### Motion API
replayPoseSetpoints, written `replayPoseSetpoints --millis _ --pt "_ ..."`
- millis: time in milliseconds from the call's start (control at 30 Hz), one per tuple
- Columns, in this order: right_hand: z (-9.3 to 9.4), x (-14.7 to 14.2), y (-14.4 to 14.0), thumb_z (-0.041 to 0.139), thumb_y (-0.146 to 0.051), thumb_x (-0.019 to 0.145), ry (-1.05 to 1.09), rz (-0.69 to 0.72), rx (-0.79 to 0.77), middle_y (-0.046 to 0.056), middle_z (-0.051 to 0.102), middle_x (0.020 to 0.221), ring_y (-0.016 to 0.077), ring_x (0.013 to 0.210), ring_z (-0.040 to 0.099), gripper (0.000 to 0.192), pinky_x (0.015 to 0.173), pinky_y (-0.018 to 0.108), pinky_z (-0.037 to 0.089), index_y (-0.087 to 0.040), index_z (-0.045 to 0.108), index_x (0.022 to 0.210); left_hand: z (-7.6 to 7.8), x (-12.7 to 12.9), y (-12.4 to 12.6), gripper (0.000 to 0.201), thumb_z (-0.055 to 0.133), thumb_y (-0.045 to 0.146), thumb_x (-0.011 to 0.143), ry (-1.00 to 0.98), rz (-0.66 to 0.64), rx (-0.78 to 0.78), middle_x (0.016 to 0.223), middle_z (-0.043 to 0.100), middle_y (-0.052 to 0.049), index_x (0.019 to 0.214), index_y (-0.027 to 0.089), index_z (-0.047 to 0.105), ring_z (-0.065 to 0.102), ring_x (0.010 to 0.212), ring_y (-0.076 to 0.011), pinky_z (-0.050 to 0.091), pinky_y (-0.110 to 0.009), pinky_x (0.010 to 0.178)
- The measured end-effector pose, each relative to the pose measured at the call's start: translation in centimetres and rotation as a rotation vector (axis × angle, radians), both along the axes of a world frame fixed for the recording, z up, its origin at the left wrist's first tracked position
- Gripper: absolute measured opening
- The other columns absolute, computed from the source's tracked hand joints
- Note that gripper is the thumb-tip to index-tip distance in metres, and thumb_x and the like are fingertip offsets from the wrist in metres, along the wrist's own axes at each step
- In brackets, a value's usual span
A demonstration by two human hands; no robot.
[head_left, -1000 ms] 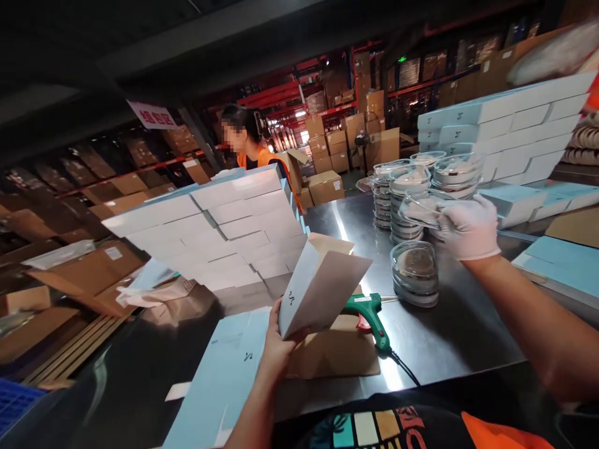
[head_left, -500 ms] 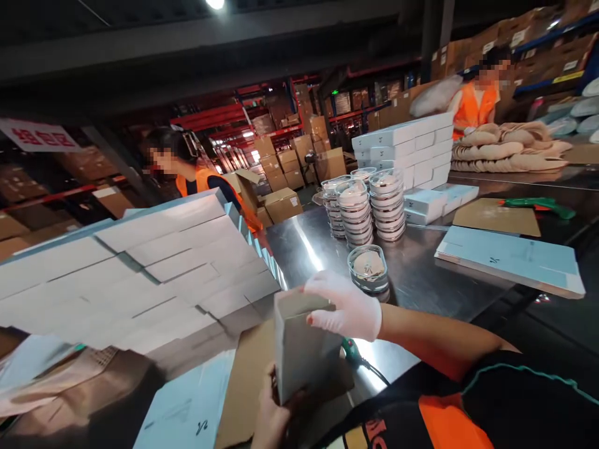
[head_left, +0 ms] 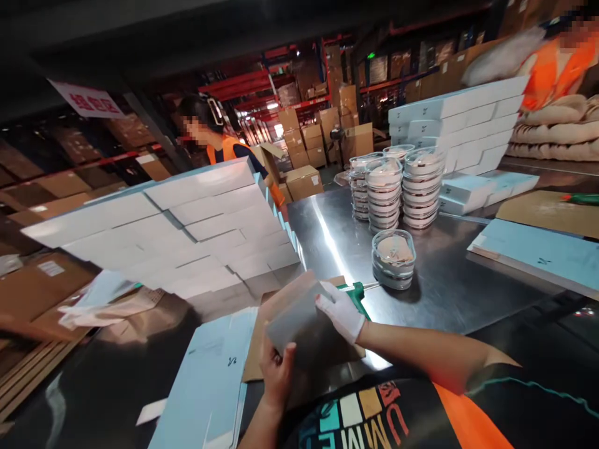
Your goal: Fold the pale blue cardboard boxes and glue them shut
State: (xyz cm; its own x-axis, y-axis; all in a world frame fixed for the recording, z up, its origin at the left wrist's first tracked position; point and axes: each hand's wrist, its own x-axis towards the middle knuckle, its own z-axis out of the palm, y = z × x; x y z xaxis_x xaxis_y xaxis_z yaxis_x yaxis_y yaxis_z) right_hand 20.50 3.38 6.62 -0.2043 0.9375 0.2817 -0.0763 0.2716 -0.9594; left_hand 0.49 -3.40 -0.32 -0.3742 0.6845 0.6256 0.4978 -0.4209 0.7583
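Half a second earlier the small box had stood upright between the hands; it now lay tilted back, lower and closer to the person's chest, and the gloved hand had slid from its top edge to its upper right corner. Beyond both hands stretched the steel table (head_left: 444, 280), and up and to the left of them rose a big slanted stack of pale boxes (head_left: 187, 231). Farther off to the right stood another stack of white boxes (head_left: 468, 125), with columns of round clear containers (head_left: 397, 187) in front of it. Right of the hands lay a flat light-blue sheet (head_left: 538, 255); more flat blue carton blanks (head_left: 210, 374) lay just left of the left hand. A sheet of brown cardboard (head_left: 255, 358) lay under the hands. A single clear container (head_left: 394, 259) sat up and to the right of the right hand, and the green glue gun (head_left: 356, 292) lay just behind that hand. The grey box (head_left: 299, 321) was held between the hands above the cardboard. The bare left hand (head_left: 276, 371) gripped its lower left corner, fingers curled around it. The gloved right hand (head_left: 341, 312) pressed on its upper right corner, fingers closed over the edge.
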Motion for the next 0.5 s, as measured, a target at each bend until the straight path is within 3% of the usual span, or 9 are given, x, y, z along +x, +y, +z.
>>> replayPoseSetpoints --millis 100,200,267,333,400,500 --pt "0.6 -1.2 1.3 0.062 -0.044 0.094 -0.097 -0.102 -0.036 0.010 0.077 0.120 0.0269 0.112 0.073 0.045 0.098 0.042 0.060 -0.022 0.061 0.133 -0.2 0.7 0.0 0.075 0.074 0.075 0.088 -0.014 0.036 0.100 0.133 0.070 -0.017 0.139 0.021 0.064 0.067 0.133 -0.0346 0.055 -0.049 0.114" --pt "1.3 0.4 2.7 0.058 -0.038 0.097 -0.262 -0.092 -0.054 0.008 0.075 0.131 0.0233 0.120 0.072 0.048 0.100 0.036 0.058 -0.024 0.058 0.143 -0.1 -0.1 -0.4 0.064 0.084 0.074 0.079 0.090 -0.015 0.017 0.118 0.074 -0.010 0.118 0.025 0.074 0.065 0.134 -0.0352 0.046 -0.054 0.124" --pt "1.6 2.7 3.5 0.060 -0.041 0.098 -0.443 -0.073 -0.083 0.009 0.077 0.125 0.0266 0.122 0.072 0.035 0.103 0.038 0.056 -0.023 0.069 0.126 0.3 -1.3 -0.7 0.061 0.086 0.074 0.077 0.086 0.017 -0.029 0.112 0.075 -0.009 0.111 0.025 0.077 0.065 0.134 -0.0358 0.043 -0.055 0.125" --pt "1.3 4.9 4.0 0.074 -0.044 0.090 -0.657 -0.088 -0.144 0.016 0.079 0.118 0.0361 0.123 0.072 0.030 0.105 0.046 0.054 -0.019 0.074 0.107 0.9 -2.6 -0.9 0.062 0.085 0.075 0.077 0.031 0.090 -0.029 0.113 0.075 -0.009 0.111 0.025 0.078 0.062 0.136 -0.0368 0.044 -0.054 0.124" --pt "0.4 6.4 4.1 0.086 -0.037 0.077 -0.837 -0.125 -0.208 0.023 0.079 0.116 0.0439 0.118 0.074 0.042 0.101 0.052 0.054 -0.014 0.075 0.110 1.5 -3.5 -0.9 0.063 0.084 0.078 0.076 -0.013 0.149 -0.015 0.113 0.076 -0.010 0.109 0.024 0.079 0.061 0.136 -0.0377 0.045 -0.053 0.121" --pt "-1.4 7.5 4.2 0.089 -0.024 0.066 -0.965 -0.176 -0.237 0.029 0.078 0.115 0.0446 0.105 0.078 0.076 0.092 0.051 0.055 -0.007 0.066 0.137 2.4 -4.1 -0.6 0.067 0.079 0.082 0.078 -0.057 0.153 0.006 0.111 0.076 -0.010 0.108 0.022 0.080 0.067 0.125 -0.0360 0.049 -0.050 0.115"
